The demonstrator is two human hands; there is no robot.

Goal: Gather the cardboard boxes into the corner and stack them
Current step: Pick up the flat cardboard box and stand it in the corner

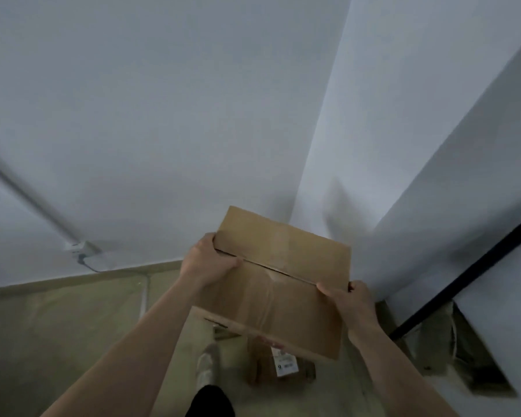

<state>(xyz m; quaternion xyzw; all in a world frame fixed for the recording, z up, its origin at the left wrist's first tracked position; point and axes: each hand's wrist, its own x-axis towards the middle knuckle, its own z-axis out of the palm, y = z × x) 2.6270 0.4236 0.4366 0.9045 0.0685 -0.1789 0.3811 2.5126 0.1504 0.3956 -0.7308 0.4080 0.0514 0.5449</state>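
Observation:
I hold a brown cardboard box (274, 284) in the air in front of me, its taped top flaps facing up. My left hand (206, 263) grips its left edge and my right hand (351, 302) grips its right edge. Below it, partly hidden, another cardboard box (208, 319) lies on the floor. A smaller brown box with a white label (283, 367) sits on the floor beside it. The room's corner (301, 188), where two white walls meet, is just beyond the held box.
My foot in a light shoe (206, 367) stands on the beige floor (73, 326). A white conduit with an outlet (82, 248) runs down the left wall. A black bar (475, 272) crosses a white panel at the right.

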